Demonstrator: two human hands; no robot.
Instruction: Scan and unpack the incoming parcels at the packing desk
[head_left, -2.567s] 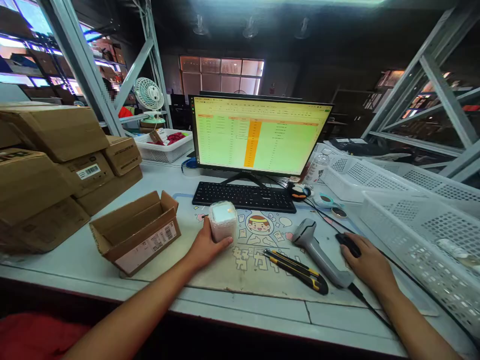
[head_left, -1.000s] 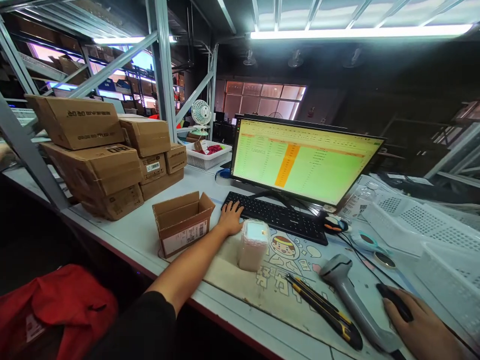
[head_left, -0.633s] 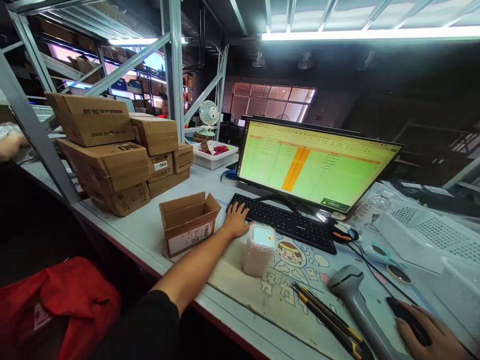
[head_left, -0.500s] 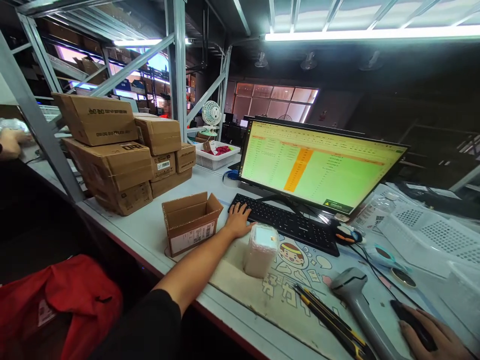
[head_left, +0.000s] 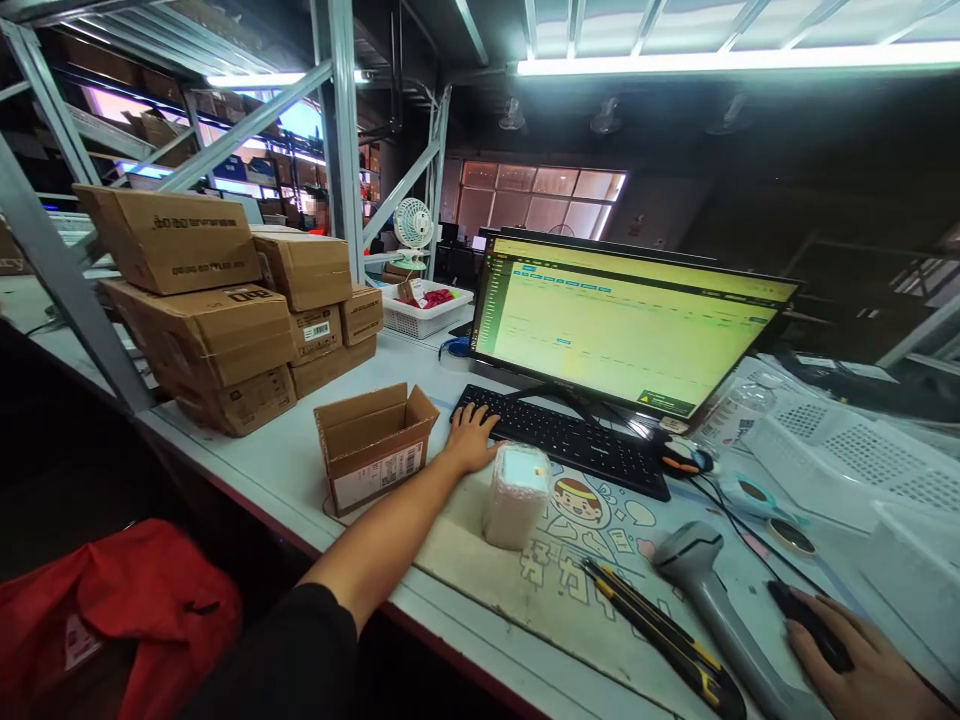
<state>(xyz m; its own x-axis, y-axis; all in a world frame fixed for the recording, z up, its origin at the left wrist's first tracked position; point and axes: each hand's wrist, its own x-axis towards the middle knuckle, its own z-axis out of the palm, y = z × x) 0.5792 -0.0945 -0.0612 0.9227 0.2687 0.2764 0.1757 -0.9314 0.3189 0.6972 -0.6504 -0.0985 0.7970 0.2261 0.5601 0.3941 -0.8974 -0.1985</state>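
Observation:
My left hand (head_left: 472, 437) rests with fingers spread on the left end of a black keyboard (head_left: 577, 440). At the lower right, my right hand (head_left: 847, 650) is wrapped over a black computer mouse (head_left: 814, 625). Just in front of my left hand stands a small bubble-wrapped box (head_left: 516, 500), upright on the printed desk mat (head_left: 480, 590). An open cardboard box (head_left: 379, 475) with a label is left of my forearm. Between the wrapped box and the mouse lie a yellow-and-black utility knife (head_left: 660, 635) and a grey barcode scanner (head_left: 720, 600).
Stacked cardboard boxes (head_left: 202, 330) stand at the left beside a metal rack post (head_left: 75, 270). A monitor (head_left: 622, 330) rises behind the keyboard. White plastic baskets (head_left: 840, 460) and tape rolls (head_left: 791, 535) are on the right. A red cloth (head_left: 127, 600) hangs low at the left.
The monitor has switched from a spreadsheet with an orange column to a pale page. My view has shifted slightly right, and the other person's hand at the far left is out of view.

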